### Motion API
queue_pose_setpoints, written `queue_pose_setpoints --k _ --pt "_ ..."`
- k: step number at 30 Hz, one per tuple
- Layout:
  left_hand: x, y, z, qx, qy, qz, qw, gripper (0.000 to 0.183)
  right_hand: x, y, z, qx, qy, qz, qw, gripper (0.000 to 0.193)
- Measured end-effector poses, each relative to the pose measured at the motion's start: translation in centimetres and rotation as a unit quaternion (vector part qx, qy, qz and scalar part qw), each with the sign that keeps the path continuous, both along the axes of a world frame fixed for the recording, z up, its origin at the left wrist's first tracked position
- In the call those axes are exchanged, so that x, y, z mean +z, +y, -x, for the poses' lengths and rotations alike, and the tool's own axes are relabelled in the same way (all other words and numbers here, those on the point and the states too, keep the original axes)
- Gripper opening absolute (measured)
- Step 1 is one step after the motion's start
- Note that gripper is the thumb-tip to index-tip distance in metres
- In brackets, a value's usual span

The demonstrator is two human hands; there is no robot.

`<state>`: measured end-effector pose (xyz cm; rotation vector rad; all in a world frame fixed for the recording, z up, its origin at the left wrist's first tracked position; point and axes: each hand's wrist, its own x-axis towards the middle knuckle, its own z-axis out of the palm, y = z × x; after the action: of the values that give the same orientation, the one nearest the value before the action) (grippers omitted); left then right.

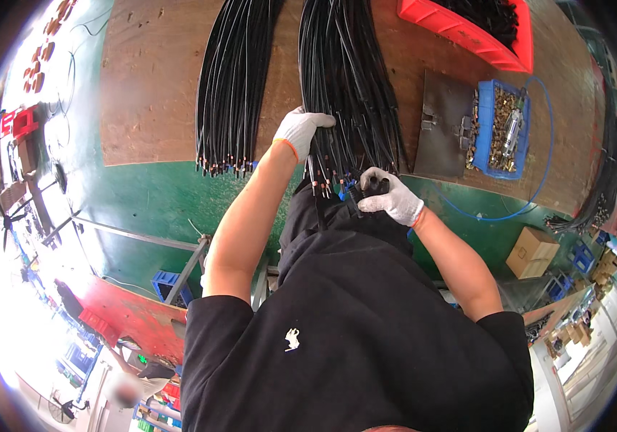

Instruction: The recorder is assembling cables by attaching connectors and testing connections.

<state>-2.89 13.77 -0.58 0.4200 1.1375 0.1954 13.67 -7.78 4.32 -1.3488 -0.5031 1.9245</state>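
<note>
A thick bundle of black cables [341, 72] runs over the table edge towards me, its stripped ends showing copper and a few blue bits. My left hand [301, 132], in a white glove with an orange cuff, is closed around cables at the bundle's left side, fingers partly hidden. At the cable ends, my right hand [393, 200], also gloved in white, is curled around several small black tubular pieces [374, 189]. Whether these pieces touch a cable end is hard to make out. A second bundle of black cables [233, 86] lies to the left, its bare ends overhanging the edge.
The brown wooden table [150, 86] bears a red crate [459, 32] of black parts at the far right. Nearer stands a blue bin [497, 169] of brass-coloured fittings with a metal tool, beside a dark metal plate [438, 137]. A blue hose [549, 144] loops around it. A cardboard box [531, 252] sits below.
</note>
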Motion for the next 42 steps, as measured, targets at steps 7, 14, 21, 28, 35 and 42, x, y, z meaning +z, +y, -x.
queue_pose_setpoints --k 7,14,21,28,35,42 --pt "-0.6 -0.5 -0.6 0.004 -0.002 -0.034 0.999 0.033 0.3 -1.0 0.4 -0.021 0.032 0.023 0.999 0.036" --pt "-0.4 -0.9 -0.9 0.021 0.014 -0.035 0.999 0.036 1.0 -0.3 1.1 -0.055 0.070 0.058 0.994 0.034" --pt "-1.0 -1.2 -0.9 0.023 0.001 -0.048 0.999 0.035 0.5 -0.1 1.7 -0.097 0.096 0.087 0.987 0.030" --pt "-1.0 -0.8 -0.7 0.010 0.009 -0.047 0.999 0.035 -0.2 0.5 2.9 -0.118 0.101 0.118 0.981 0.032" --pt "-0.4 -0.6 -0.7 0.007 0.048 -0.054 0.997 0.038 0.4 0.8 3.7 -0.225 0.126 0.156 0.953 0.026" --pt "-0.3 -0.1 0.1 0.000 0.008 -0.021 1.000 0.031 -2.2 3.9 3.5 -0.187 -0.005 0.083 0.979 0.026"
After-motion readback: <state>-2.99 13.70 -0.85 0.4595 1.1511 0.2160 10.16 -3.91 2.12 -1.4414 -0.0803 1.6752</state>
